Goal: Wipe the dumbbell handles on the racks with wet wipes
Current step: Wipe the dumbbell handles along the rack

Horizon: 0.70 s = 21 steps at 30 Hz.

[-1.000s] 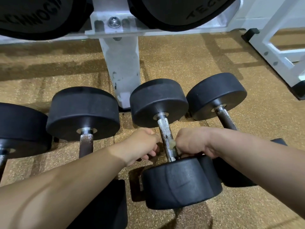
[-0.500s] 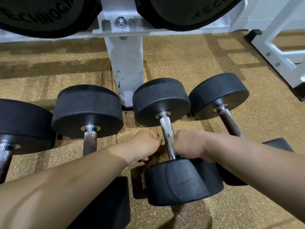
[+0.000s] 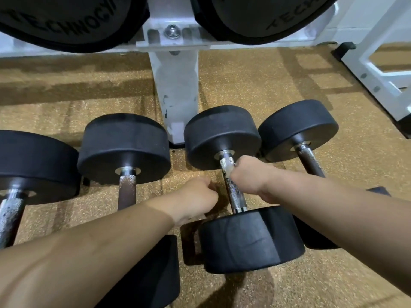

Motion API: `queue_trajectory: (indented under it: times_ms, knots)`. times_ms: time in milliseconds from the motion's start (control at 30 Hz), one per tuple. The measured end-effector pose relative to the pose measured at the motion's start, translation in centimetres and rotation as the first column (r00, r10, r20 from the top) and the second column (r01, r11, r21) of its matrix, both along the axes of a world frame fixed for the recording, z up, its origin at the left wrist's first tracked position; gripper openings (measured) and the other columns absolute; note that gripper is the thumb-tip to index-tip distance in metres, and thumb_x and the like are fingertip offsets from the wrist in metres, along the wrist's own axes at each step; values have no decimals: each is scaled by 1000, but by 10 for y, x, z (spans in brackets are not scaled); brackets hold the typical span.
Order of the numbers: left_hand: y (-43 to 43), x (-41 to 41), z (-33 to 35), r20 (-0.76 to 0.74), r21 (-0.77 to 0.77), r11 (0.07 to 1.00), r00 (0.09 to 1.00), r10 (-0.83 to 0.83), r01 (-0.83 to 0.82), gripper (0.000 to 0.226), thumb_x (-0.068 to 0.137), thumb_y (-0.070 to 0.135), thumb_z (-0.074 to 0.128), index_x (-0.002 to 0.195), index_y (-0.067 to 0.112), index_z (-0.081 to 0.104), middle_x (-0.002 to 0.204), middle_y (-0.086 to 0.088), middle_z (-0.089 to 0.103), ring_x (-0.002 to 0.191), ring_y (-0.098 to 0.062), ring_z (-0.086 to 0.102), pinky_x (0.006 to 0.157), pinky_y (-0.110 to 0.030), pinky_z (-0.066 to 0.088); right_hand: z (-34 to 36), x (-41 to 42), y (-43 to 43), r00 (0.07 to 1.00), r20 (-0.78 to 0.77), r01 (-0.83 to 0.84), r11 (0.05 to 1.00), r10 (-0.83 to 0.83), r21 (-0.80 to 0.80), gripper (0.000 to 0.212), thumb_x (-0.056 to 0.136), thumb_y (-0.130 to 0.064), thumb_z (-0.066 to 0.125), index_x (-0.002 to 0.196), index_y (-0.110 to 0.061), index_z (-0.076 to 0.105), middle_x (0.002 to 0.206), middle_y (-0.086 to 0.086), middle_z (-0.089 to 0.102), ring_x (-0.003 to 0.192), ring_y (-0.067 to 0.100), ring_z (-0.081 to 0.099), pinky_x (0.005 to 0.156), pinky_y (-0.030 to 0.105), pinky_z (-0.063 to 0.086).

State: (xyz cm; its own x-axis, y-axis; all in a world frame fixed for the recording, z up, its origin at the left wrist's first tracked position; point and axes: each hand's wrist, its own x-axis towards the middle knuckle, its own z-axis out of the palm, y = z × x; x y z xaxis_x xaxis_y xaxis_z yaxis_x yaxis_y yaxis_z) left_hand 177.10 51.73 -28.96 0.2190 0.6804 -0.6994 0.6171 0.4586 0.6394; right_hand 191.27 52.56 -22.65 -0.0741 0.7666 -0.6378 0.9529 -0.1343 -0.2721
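Head view, nearest first: the dumbbell's near head [image 3: 251, 238] lay on the floor [image 3: 266, 85] between my forearms. Just beyond it, left of the handle [image 3: 236, 195], my left hand [image 3: 195, 196] hung close beside the bar with its fingers curled under; whether it held anything I could not tell. My right hand [image 3: 249, 174] was further up, closed round the far end of the handle with the wet wipe [image 3: 229, 168] pinched against the metal, a pale scrap of it showing at my fingers. The far head [image 3: 222, 136] sat just past my knuckles, in front of the rack's white post [image 3: 175, 92]; bigger dumbbells [image 3: 66, 21] rested on the rack above.

I judged the stroke to be at its far limit, so the good move was a pull back toward the near head with the wipe wrapped right round the bar; a twist of the wrist on the way would reach the underside. The knurled middle looked rough enough to snag the wipe, so firm, even pressure suited better than scrubbing. A round dumbbell on a flat floor could roll, so my left hand belonged on the near head to steady it. The neighbouring handles, one to the left [image 3: 126, 192] and one to the right [image 3: 311, 161], looked brown and dull, so I judged them not yet wiped.
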Motion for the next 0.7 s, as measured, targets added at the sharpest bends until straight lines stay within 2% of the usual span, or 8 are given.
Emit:
queue_trajectory:
  times_ms: [67,167,267,333,433,500,600,700]
  knots:
    - [2,2,0,2,37,999,1000,2,-2,26,87,4,48,99,15,69,92,-9,68,86,-24,65,66,-29,52,6,0,-12,997,40,-66,994,70,-82,30,103,-7,44,122,7,62,95,13,63,104,37,63,72,29,48]
    - [-1,8,1,-6,81,997,1000,-16,16,25,90,-1,52,102,5,73,86,-7,65,75,-17,56,53,-20,42,22,-8,-23,971,130,-164,955,200,-247,32,103,-5,44,123,11,62,122,28,65,116,40,62,87,37,49]
    - [-3,14,-1,18,79,994,997,-72,70,23,90,2,59,108,-4,72,96,-12,70,85,-21,58,67,-25,46,31,-22,-20,991,81,-84,955,111,-284,34,107,-7,41,131,6,60,134,24,62,125,39,58,81,35,43]
    - [-3,14,-1,19,85,992,996,-90,88,23,95,7,59,112,-1,72,106,-14,73,91,-22,64,79,-34,54,25,-27,-17,999,31,40,971,-34,-236,35,108,-9,39,134,4,58,138,23,59,129,39,55,87,34,44]
    - [-1,11,-4,-14,63,996,998,-63,64,22,95,12,56,114,11,68,97,-12,71,75,-20,61,64,-30,52,13,-24,1,993,34,115,993,-116,16,33,106,-4,40,131,7,58,134,24,60,125,39,57,100,39,47]
    - [2,5,-6,-36,0,999,999,-33,33,26,92,12,55,116,14,63,96,-12,69,77,-24,64,63,-32,54,5,-22,15,989,63,121,976,-134,180,33,106,-4,42,134,3,57,133,18,61,124,33,59,92,30,49]
    - [3,-6,-6,-34,-45,999,999,-22,20,34,92,11,53,126,12,59,102,-14,68,91,-26,67,64,-29,54,-1,-19,20,995,-9,95,977,-95,190,34,106,-2,38,133,5,58,131,19,63,122,34,61,84,28,48]
    - [7,-12,-6,-8,-27,1000,1000,-16,15,34,93,9,52,126,13,59,106,-14,69,98,-28,68,63,-25,50,0,-16,4,994,84,61,998,-63,25,34,105,-4,38,131,6,59,120,17,67,115,36,61,80,31,48]
